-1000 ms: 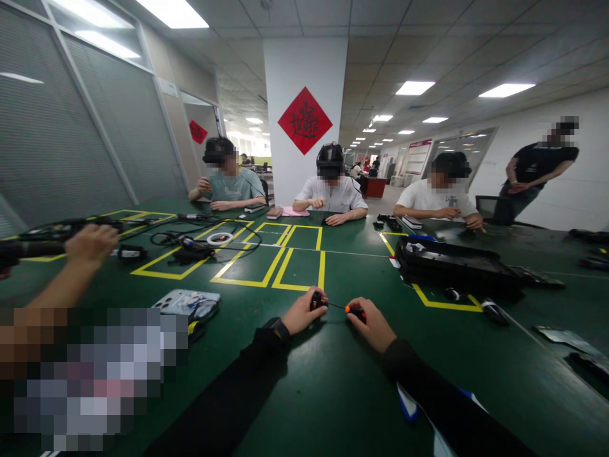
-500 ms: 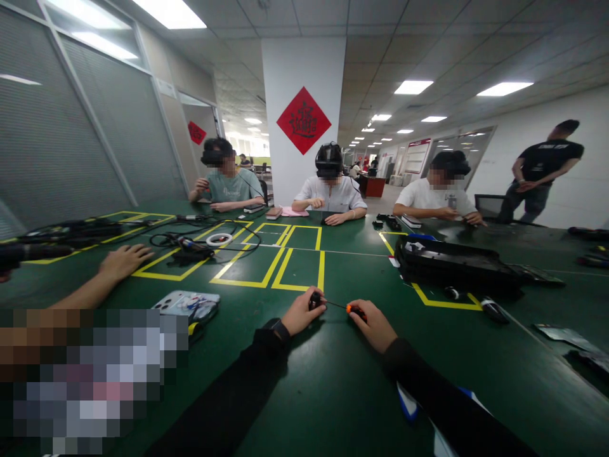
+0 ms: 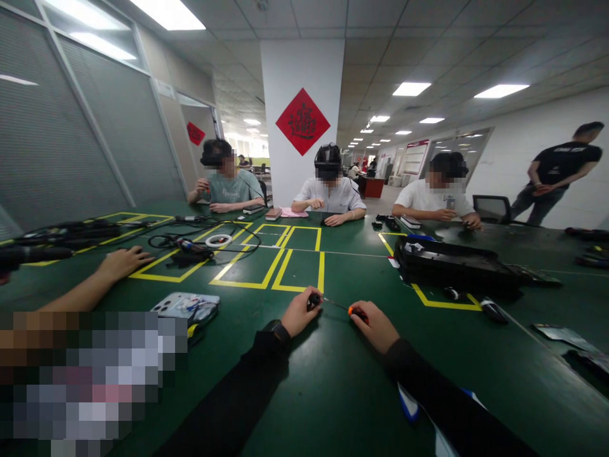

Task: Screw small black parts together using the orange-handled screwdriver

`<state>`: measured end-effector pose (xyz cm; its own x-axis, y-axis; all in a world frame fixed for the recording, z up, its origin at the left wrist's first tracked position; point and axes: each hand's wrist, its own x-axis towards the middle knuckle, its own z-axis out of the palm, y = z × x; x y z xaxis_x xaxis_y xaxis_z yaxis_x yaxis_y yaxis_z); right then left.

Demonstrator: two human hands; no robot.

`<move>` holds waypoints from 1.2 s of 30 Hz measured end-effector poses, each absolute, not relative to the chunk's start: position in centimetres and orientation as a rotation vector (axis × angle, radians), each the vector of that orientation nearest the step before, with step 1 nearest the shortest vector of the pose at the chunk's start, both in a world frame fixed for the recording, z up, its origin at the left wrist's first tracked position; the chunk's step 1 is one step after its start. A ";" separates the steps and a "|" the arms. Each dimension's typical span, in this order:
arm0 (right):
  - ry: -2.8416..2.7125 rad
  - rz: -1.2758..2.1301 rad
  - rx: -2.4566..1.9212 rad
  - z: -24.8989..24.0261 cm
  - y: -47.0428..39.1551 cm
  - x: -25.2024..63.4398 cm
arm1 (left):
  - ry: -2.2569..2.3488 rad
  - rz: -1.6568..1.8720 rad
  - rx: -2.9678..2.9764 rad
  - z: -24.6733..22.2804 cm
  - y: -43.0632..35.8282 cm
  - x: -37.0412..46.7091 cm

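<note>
My left hand (image 3: 301, 313), with a dark watch at the wrist, is closed around a small black rounded piece (image 3: 313, 300) just above the green table. Its exact kind is too small to make out. In my right hand (image 3: 379, 328) is a screwdriver (image 3: 351, 311) with an orange and black handle, mostly covered by my fingers. The thin metal shaft points left, its tip close to the black piece. Whether the tip touches it, I cannot tell.
To my left, a co-worker's hand (image 3: 124, 261) rests on the table near a phone (image 3: 188, 306). Cables and a white ring (image 3: 219, 240) lie beyond. A long black tray-like casing (image 3: 457, 263) is at the right, and a blue-and-white item (image 3: 408, 402) lies under my right forearm.
My right hand has shifted very slightly right with the screwdriver, while my left hand keeps hold of the black piece. At the far right, the standing person has moved further right.
</note>
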<state>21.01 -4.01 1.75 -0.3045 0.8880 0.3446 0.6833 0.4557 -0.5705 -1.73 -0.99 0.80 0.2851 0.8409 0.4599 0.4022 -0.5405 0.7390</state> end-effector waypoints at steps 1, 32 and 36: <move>-2.085 0.415 -1.307 1.8 -4.1 21.0 | 1.122 1.191 2.079 0.8 -1.0 -1.8; -1.811 0.608 -0.981 2.9 -6.4 17.7 | 0.553 1.242 1.333 2.7 -4.4 3.7; -1.759 0.580 -0.976 3.2 -6.2 18.1 | 0.532 1.256 1.372 2.9 -4.1 3.2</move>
